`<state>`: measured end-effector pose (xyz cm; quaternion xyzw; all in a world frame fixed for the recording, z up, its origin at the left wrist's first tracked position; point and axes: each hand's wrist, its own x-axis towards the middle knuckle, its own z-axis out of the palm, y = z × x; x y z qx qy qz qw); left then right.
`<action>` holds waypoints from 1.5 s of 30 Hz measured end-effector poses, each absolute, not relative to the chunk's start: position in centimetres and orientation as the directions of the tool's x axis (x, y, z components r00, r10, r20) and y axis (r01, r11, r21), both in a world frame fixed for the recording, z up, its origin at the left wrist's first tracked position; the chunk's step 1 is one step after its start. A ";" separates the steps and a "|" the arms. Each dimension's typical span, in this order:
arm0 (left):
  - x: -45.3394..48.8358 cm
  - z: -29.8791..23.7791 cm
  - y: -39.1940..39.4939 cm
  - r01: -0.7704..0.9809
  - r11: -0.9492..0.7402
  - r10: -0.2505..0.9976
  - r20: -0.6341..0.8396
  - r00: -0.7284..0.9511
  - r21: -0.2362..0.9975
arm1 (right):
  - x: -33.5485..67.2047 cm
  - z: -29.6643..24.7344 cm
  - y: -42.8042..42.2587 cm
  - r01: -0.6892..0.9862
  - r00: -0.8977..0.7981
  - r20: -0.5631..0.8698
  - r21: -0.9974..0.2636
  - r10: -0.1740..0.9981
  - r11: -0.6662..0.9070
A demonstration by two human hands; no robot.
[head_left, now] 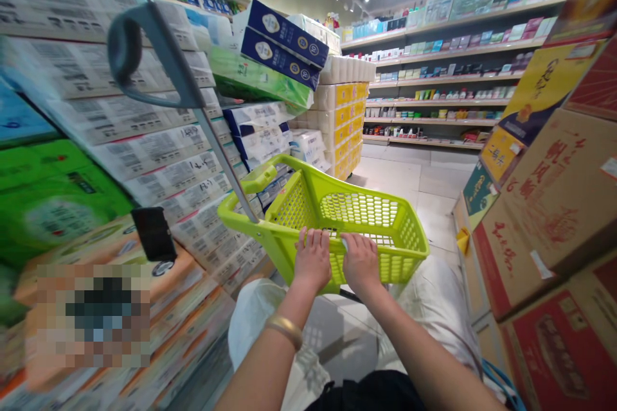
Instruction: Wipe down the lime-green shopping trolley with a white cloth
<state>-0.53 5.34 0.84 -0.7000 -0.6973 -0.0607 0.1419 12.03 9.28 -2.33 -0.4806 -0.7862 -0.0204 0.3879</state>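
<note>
A lime-green plastic shopping basket [289, 205] on the floor stands in the aisle in front of me, with nothing visible inside it. My left hand [312, 259] and my right hand [359, 262] both rest on its near rim, fingers curled over the edge. A gold bangle is on my left wrist. The basket's grey pull handle [144, 58] rises up to the upper left, with nobody holding it. My knees in white trousers [434, 302] show below the basket.
Stacked packs of tissue and toilet paper [159, 160] wall the left side. Brown and red cardboard cartons [554, 218] crowd the right. Tiled floor [424, 186] runs ahead to shelves of goods [443, 77] at the far end.
</note>
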 end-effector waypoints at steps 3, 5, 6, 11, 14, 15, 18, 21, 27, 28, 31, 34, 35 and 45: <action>-0.7 0.8 5.3 0.994 0.005 0.957 0.290 0.028 -0.113 | 13.5 -2.8 9.6 0.784 -0.257 0.629 -0.308 0.734 0.539; -0.7 0.8 5.3 0.994 0.006 0.956 0.293 0.028 -0.112 | 15.5 -3.3 9.9 0.803 -0.250 0.631 -0.290 0.735 0.522; -0.6 0.7 5.3 0.994 0.007 0.956 0.293 0.026 -0.112 | 16.6 -3.6 10.1 0.813 -0.239 0.631 -0.285 0.738 0.507; -0.1 0.9 5.4 0.993 0.030 0.958 0.288 0.005 -0.117 | 17.9 -3.6 10.3 0.852 -0.160 0.611 -0.311 0.775 0.421; 0.1 1.1 5.4 0.990 0.051 0.956 0.294 -0.011 -0.129 | 15.3 -2.8 9.9 0.830 -0.195 0.589 -0.327 0.784 0.452; 0.0 1.1 5.4 0.990 0.052 0.955 0.295 -0.010 -0.134 | 14.3 -2.5 9.8 0.821 -0.219 0.585 -0.322 0.781 0.471; -0.3 1.1 5.3 0.988 0.042 0.955 0.298 0.004 -0.149 | 12.8 -2.0 9.5 0.803 -0.271 0.584 -0.301 0.765 0.514; -0.7 1.0 5.3 0.986 0.034 0.950 0.311 0.018 -0.161 | 13.9 -2.1 9.6 0.809 -0.285 0.586 -0.278 0.759 0.518; -1.2 0.9 5.6 0.988 0.035 0.948 0.318 0.014 -0.149 | 18.7 -3.2 10.0 0.851 -0.255 0.567 -0.253 0.783 0.460; -1.3 1.0 5.7 0.989 0.034 0.949 0.316 0.013 -0.145 | 19.0 -3.3 10.0 0.857 -0.243 0.570 -0.253 0.785 0.450; -1.6 1.4 6.0 0.990 0.038 0.951 0.310 0.006 -0.138 | 19.0 -3.4 9.7 0.870 -0.199 0.571 -0.270 0.796 0.412; -2.1 1.7 6.3 0.989 0.065 0.952 0.305 -0.022 -0.131 | 17.5 -3.4 9.3 0.874 -0.182 0.561 -0.285 0.807 0.395; -2.3 1.9 6.4 0.989 0.075 0.952 0.304 -0.033 -0.129 | 17.0 -3.3 9.2 0.872 -0.191 0.557 -0.283 0.808 0.401; 1.2 -0.3 4.7 0.986 -0.161 0.957 0.252 0.147 0.037 | 15.1 -3.6 8.1 0.850 -0.339 0.609 -0.128 0.717 0.511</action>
